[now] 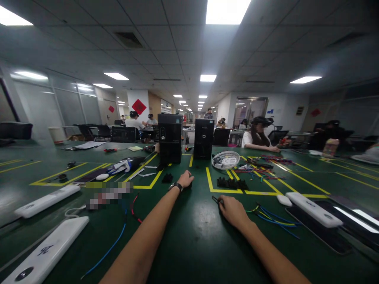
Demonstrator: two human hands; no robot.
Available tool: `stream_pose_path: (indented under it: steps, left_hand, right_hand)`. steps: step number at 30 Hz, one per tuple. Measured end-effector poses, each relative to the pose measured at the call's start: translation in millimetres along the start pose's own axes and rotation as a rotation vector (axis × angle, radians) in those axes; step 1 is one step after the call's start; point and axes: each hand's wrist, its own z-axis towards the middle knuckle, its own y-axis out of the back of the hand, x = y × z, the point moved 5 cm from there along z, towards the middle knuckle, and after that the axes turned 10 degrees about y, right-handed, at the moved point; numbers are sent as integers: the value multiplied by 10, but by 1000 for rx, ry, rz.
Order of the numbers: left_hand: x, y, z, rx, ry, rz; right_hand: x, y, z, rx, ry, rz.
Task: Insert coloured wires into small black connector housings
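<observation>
My left hand (186,180), with a dark watch (177,185) at the wrist, is low over the green table with its fingers curled together. What it holds, if anything, is hidden. My right hand (232,210) is closed on a small dark elongated piece (215,198) whose end sticks out past the fingertips. A row of small black pieces (232,184) lies beyond the right hand. Another black piece (167,178) rests just left of the left hand. Blue and yellow-green wires (276,217) are spread to the right of my right hand.
Two black boxes (171,139) stand upright at the back. A white basket (225,160) and coloured wires (266,167) are to the right. White devices (50,252) lie left and right, with a blue wire (111,248) on the left. A person (257,136) sits across the table.
</observation>
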Motion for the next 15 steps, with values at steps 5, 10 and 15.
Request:
stream_pose_path:
  steps: [5, 10, 15]
  left_hand:
    - [-78, -31, 232, 96, -73, 296]
    - [-79, 121, 297, 12, -164, 534]
    - [-338, -133, 233, -11, -368, 604]
  right_hand:
    - [-33, -3, -3, -33, 23, -9]
    - [-51, 20, -27, -52, 53, -5]
    - [-42, 37, -36, -68, 11, -33]
